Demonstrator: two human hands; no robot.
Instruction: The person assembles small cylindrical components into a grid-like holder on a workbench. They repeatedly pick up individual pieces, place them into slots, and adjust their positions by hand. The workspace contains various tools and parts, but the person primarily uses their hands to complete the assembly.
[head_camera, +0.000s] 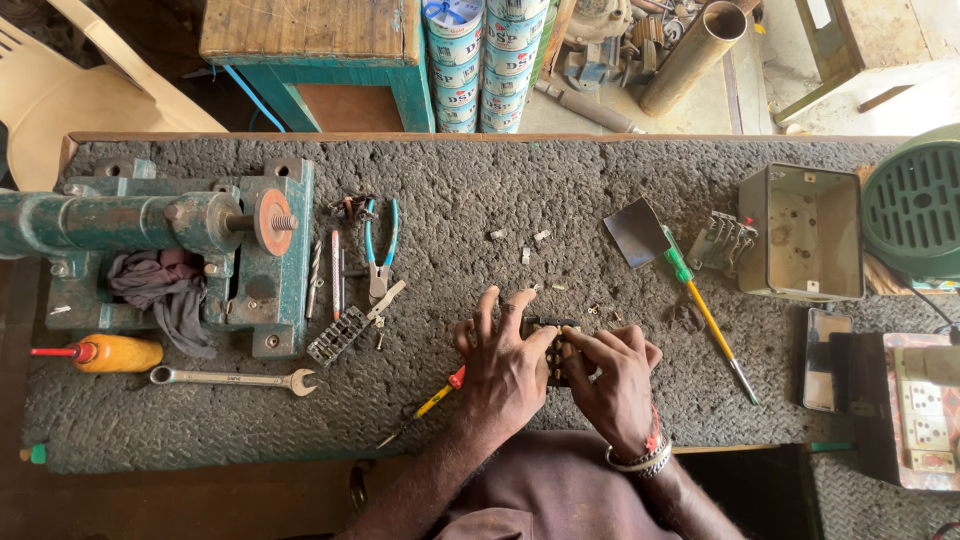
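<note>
From above, both hands meet over a small dark part (553, 345) lying on the grey mat (560, 190), at about six o'clock of the bench. The left hand (505, 365) spreads its fingers and presses the part's left end; the right hand (615, 380) curls its fingertips onto the right end. The part sits between them, long axis unclear under the fingers. A yellow screwdriver (430, 405) lies at eight o'clock of the left hand, touching its wrist.
</note>
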